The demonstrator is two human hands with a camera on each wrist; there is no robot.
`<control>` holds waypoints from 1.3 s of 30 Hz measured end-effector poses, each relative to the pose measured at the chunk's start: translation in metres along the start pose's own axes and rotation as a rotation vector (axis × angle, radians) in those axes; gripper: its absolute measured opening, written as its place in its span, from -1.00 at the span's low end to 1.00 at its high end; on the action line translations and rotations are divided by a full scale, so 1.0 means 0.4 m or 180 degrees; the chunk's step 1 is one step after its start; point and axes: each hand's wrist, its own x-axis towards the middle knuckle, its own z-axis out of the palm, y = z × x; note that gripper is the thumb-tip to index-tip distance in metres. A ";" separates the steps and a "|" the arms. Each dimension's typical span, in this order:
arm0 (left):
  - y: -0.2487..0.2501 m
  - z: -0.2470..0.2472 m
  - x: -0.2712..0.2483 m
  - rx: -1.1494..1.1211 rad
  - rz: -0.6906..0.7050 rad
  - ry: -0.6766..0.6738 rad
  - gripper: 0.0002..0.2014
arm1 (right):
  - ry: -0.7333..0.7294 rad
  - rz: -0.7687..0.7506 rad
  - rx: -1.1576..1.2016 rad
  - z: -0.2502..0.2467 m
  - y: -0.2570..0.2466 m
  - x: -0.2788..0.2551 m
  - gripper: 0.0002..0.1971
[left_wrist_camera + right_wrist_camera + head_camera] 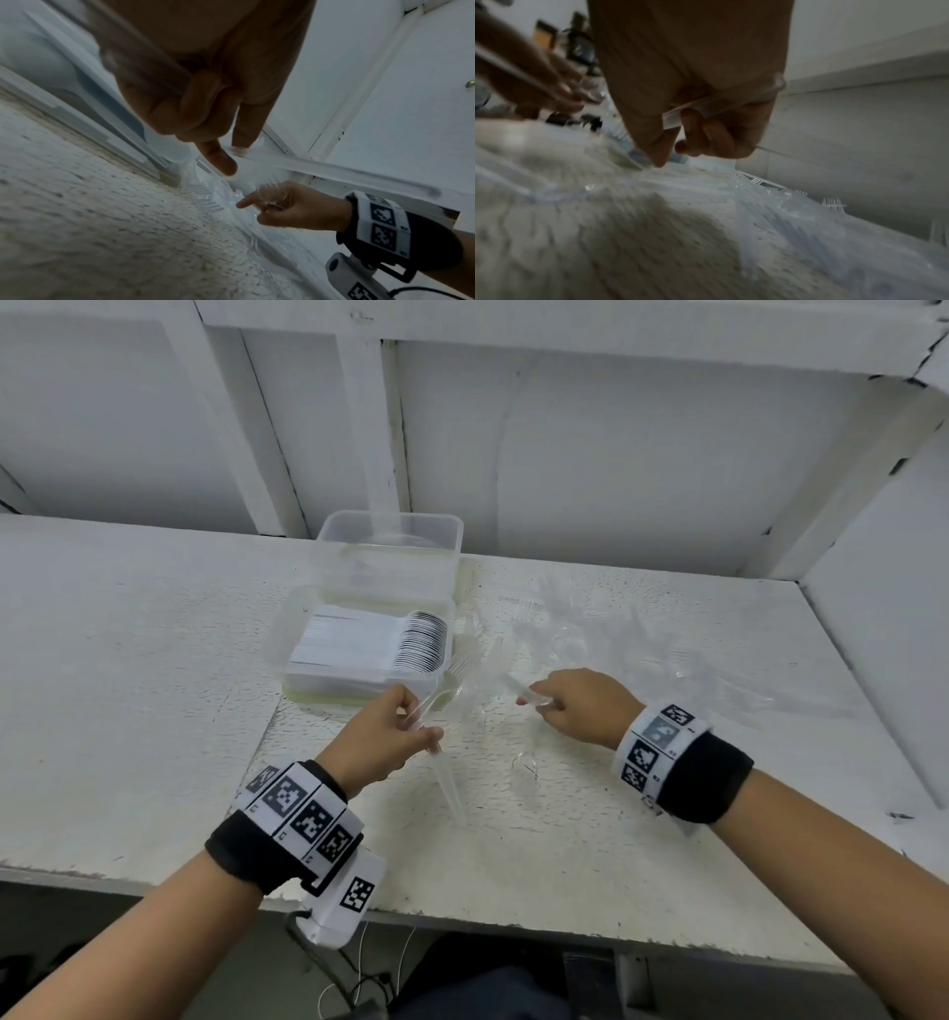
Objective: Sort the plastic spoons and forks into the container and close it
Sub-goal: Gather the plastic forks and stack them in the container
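A clear container point(281, 636) stands open at the table's back, its lid point(390, 539) tipped up behind it. A stacked row of white spoons point(411, 642) fills it. My left hand point(398, 731) grips a bundle of clear plastic forks point(449, 685) just in front of the container's near right corner, tines toward it; their handles point(144, 52) cross my palm. My right hand point(567, 706) is curled round clear utensils point(529, 695), with a handle point(706, 106) under the fingers. More clear cutlery point(590, 629) lies loose to the right. A clear spoon point(524, 765) lies between my wrists.
The white table point(128, 660) has a rough peeling top and a near edge point(462, 916) below my forearms. A white wall with beams point(565, 454) rises right behind the container, and a side panel point(883, 608) closes the right. Cables point(359, 968) hang under the edge.
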 end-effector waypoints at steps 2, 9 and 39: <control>-0.004 -0.003 -0.003 0.0073 0.0042 0.0030 -0.74 | -0.0218 -0.0274 -0.0600 0.009 0.006 0.005 -0.63; -0.008 0.000 -0.012 0.0474 0.0315 0.0014 -0.70 | -0.0182 -0.0520 -0.0743 0.037 0.010 -0.003 -0.72; 0.134 0.096 0.033 -0.0429 0.0776 -0.1191 -0.80 | 0.0782 0.1192 0.5067 -0.023 -0.073 -0.088 -0.86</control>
